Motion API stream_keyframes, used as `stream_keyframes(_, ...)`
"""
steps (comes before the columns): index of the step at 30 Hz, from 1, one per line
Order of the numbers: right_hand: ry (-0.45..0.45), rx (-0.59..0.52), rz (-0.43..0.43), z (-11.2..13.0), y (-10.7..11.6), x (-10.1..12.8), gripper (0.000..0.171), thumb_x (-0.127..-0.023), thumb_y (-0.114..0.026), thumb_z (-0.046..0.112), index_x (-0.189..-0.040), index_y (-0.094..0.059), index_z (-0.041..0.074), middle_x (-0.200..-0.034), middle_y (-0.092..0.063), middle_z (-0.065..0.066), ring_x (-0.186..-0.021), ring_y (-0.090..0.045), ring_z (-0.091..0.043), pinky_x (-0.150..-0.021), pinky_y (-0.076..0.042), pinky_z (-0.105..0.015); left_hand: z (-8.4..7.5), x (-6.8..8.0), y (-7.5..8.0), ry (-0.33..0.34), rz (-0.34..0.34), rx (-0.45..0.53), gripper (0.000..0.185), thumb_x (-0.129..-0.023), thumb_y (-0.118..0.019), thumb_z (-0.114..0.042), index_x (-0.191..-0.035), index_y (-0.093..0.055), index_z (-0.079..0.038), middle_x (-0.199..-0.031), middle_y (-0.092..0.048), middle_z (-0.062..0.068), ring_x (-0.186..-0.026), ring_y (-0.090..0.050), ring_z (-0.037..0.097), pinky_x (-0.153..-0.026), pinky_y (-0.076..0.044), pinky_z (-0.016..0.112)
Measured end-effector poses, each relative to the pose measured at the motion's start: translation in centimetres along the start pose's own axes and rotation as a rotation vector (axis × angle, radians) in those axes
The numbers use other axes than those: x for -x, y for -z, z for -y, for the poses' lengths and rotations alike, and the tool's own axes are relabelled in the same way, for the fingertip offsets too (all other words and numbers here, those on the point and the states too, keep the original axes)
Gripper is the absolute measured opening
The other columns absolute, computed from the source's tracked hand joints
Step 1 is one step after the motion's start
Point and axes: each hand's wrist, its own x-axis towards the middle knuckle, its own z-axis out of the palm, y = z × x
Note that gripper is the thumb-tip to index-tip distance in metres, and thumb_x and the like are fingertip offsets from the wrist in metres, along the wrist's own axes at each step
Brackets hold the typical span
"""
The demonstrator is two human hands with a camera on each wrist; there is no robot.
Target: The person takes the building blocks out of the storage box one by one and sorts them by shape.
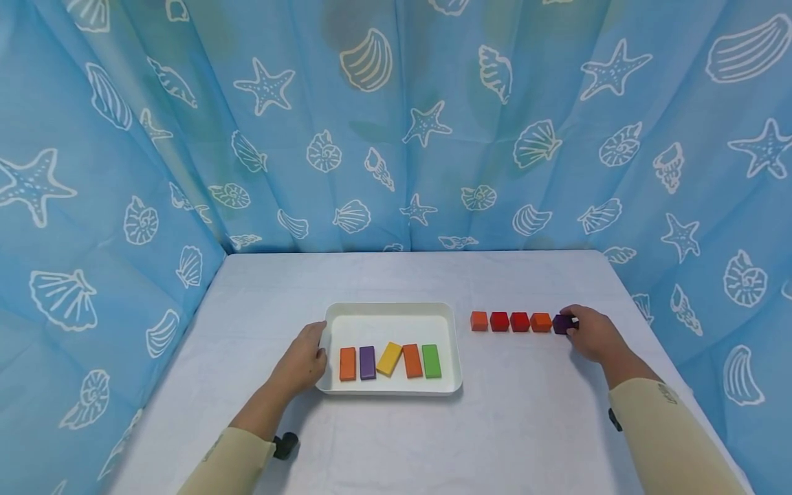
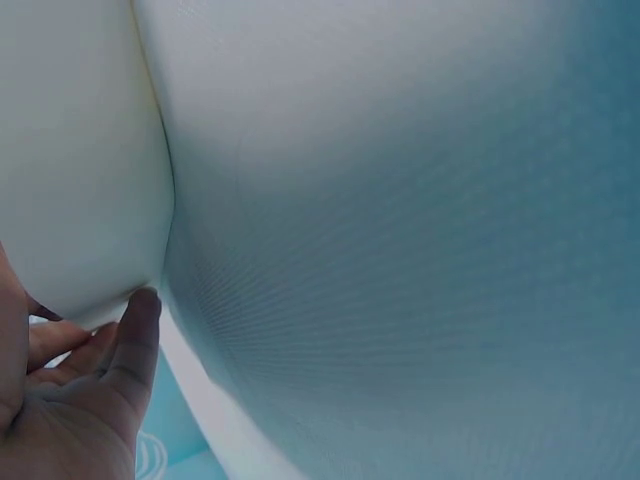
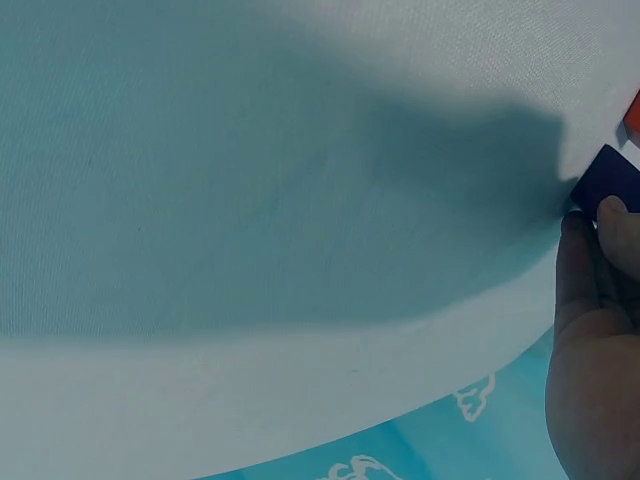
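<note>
A white tray lies flat on the table. In its lower half several oblong blocks stand side by side: an orange block, a purple block, a tilted yellow block, another orange block and a green block. My left hand holds the tray's left edge; the left wrist view shows its fingers against the tray wall. Right of the tray, my right hand pinches a dark purple cube at the right end of a row of cubes.
The row's other cubes, an orange-red cube, two red cubes and an orange cube, sit with small gaps. A white cloth covers the table. Blue shell-patterned curtains stand behind and at both sides.
</note>
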Motion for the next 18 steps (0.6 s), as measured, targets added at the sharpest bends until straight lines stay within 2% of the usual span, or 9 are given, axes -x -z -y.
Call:
stream_keyframes(12, -0.008, -0.003, -0.007, 0.11, 0.08, 0.13, 0.050, -0.104, -0.059, -0.003, -0.152, -0.044, -0.008, -0.148, -0.043, -0.042, -0.130, -0.045, -0.061, -0.108, -0.043, -0.075, -0.03, -0.12, -0.08, 0.012, 0.002, -0.004, 0.059, -0.107, -0.056, -0.005, -0.162, -0.036, 0.005, -0.165, -0.039, 0.024, -0.153, -0.037, 0.041, -0.123, -0.033, 0.057)
stream_keyframes(18, -0.005, -0.003, -0.015, -0.01, 0.68, 0.27, 0.056, -0.098, -0.061, -0.008, -0.151, -0.043, -0.010, -0.144, -0.047, -0.042, -0.129, -0.046, -0.060, -0.107, -0.045, -0.073, -0.06, -0.12, -0.08, 0.008, -0.002, -0.006, 0.059, -0.106, -0.056, -0.004, -0.161, -0.036, 0.006, -0.165, -0.039, 0.023, -0.153, -0.037, 0.041, -0.123, -0.034, 0.057)
